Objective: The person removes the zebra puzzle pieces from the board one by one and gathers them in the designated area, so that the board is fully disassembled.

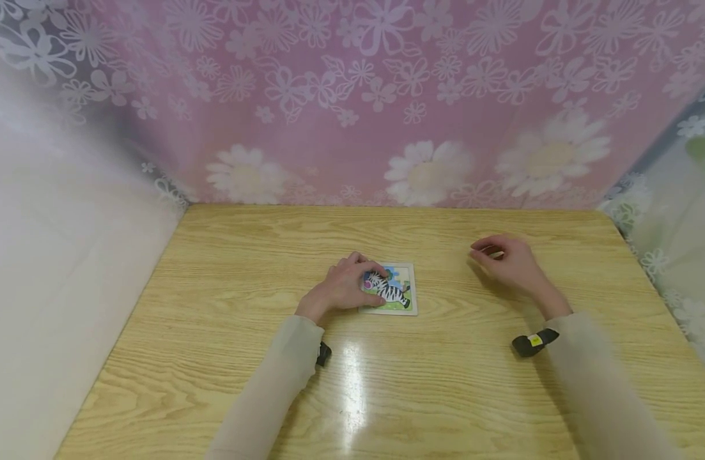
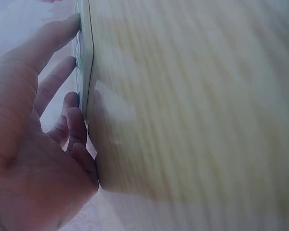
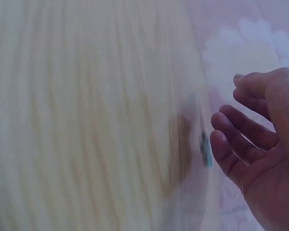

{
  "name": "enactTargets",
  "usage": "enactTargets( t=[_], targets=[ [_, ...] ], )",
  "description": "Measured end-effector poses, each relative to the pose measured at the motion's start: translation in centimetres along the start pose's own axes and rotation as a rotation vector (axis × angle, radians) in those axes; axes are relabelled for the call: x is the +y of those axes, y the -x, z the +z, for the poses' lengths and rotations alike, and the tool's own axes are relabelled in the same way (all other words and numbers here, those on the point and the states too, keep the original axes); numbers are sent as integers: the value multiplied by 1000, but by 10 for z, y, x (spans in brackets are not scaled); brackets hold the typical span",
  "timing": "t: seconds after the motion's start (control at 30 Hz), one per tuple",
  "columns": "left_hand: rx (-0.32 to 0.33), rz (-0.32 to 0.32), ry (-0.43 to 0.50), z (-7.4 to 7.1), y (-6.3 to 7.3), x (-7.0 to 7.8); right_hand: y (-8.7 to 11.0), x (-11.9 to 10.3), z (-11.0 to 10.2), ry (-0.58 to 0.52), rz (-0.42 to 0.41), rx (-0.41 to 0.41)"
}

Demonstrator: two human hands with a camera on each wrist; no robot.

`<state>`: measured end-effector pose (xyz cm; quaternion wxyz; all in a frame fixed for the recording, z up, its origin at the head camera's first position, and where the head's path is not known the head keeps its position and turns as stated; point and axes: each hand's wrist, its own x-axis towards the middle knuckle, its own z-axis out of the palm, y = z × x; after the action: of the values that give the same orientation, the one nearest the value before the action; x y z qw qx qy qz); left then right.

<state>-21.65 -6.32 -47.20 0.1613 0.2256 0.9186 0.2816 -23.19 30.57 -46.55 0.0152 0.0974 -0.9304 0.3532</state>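
Observation:
A small flat picture puzzle point(image 1: 394, 294) with a striped zebra, green ground and a pale border lies on the table. My left hand point(image 1: 346, 284) rests over its left side, thumb at the lower part and forefinger at the upper part of the picture. In the left wrist view the fingertips touch the puzzle's face, and its edge point(image 2: 88, 62) shows beside them. To the right of the puzzle and above the table hovers my right hand point(image 1: 510, 262), fingers loosely bent, thumb close to the forefinger. Nothing shows between the fingers of the right hand point(image 3: 260, 139).
The wood-grain table point(image 1: 444, 383) spreads around both hands. Behind it hangs a pink flowered curtain point(image 1: 329, 128), with a white cloth point(image 1: 59, 255) on the left side. Each wrist carries a black strap-on device point(image 1: 534, 342).

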Motion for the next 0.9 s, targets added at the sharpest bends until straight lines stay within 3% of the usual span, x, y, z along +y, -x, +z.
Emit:
enactTargets(
  t=[0.5, 0.9],
  targets=[
    [-3, -5, 8, -1, 4, 4, 11, -51, 48, -101, -146, -141],
    [5, -17, 15, 0, 2, 3, 11, -72, 73, -13, -241, -165]
  ],
)
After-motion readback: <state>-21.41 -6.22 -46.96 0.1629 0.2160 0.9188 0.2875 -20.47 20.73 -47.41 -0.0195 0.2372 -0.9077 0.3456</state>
